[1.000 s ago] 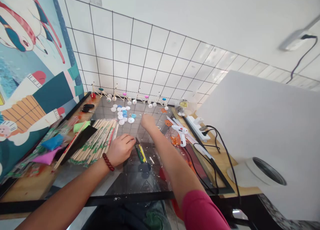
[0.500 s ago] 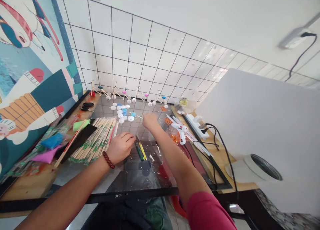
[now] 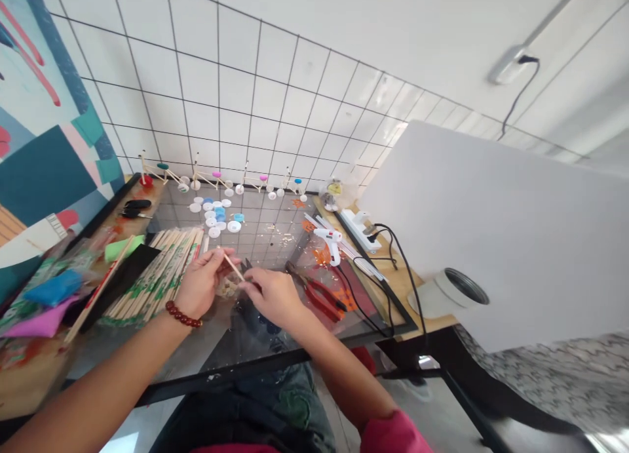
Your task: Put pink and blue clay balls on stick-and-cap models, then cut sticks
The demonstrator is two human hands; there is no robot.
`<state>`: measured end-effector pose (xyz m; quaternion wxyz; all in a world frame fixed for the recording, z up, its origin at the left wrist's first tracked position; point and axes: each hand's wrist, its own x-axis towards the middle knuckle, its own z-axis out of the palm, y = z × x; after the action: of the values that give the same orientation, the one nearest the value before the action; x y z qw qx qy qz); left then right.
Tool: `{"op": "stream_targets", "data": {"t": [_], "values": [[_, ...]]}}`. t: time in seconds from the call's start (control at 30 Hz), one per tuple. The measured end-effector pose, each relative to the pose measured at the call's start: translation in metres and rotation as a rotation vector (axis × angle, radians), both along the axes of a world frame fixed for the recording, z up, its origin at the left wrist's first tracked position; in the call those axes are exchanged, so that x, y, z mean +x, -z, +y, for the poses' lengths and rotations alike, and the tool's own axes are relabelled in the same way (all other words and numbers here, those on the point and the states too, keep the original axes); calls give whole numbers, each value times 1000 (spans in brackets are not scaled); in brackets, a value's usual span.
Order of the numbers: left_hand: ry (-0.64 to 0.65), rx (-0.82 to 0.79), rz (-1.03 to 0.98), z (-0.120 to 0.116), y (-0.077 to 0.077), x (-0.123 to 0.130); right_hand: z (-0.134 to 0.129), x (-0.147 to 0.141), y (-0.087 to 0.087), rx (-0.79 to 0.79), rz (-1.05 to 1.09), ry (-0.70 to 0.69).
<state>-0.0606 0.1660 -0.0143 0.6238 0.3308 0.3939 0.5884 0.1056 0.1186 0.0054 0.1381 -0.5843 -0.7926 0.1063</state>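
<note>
My left hand, with a red bead bracelet at the wrist, pinches a thin wooden stick. My right hand is closed around a small dark-tipped tool, probably a cutter, mostly hidden by the fingers. Its tip is close to the stick. A small heap of wood chips lies just below the hands. Red-handled pliers rest on the glass tabletop to the right of my right hand. A bundle of wrapped chopsticks lies left of my left hand.
White and coloured bottle caps and small stick-built wheeled models stand toward the tiled wall. A white glue gun, a power strip and black cables lie on the right. Coloured foam sheets lie on the left.
My right hand has come back from the far side of the table and now closes on the tool beside my left hand. My left hand has lifted a stick. The view has tilted and shifted.
</note>
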Motion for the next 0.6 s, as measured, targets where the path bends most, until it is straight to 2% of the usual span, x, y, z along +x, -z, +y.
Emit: {"op": "stream_targets", "data": {"t": [0.07, 0.17, 0.23, 0.3, 0.37, 0.47, 0.53, 0.6], "values": [[-40, -32, -38, 4, -4, -5, -8, 22, 4, 52, -10, 29], [-85, -29, -83, 10, -8, -10, -19, 68, 9, 138, -115, 190], [-104, -31, -98, 12, -9, -13, -26, 95, 13, 134, -213, 299], [-105, -53, -95, 14, -10, -14, -33, 110, 17, 100, -282, 363], [-95, -75, -90, 14, -9, -14, -40, 108, 20, 106, -301, 356], [-90, -76, -91, 13, -9, -14, -42, 84, 25, 129, -293, 196], [-93, -68, -95, 13, -11, -16, -32, 66, 26, 87, -329, 55], [-102, -56, -102, 15, -16, -21, -13, 54, 26, 54, -394, 0]]}}
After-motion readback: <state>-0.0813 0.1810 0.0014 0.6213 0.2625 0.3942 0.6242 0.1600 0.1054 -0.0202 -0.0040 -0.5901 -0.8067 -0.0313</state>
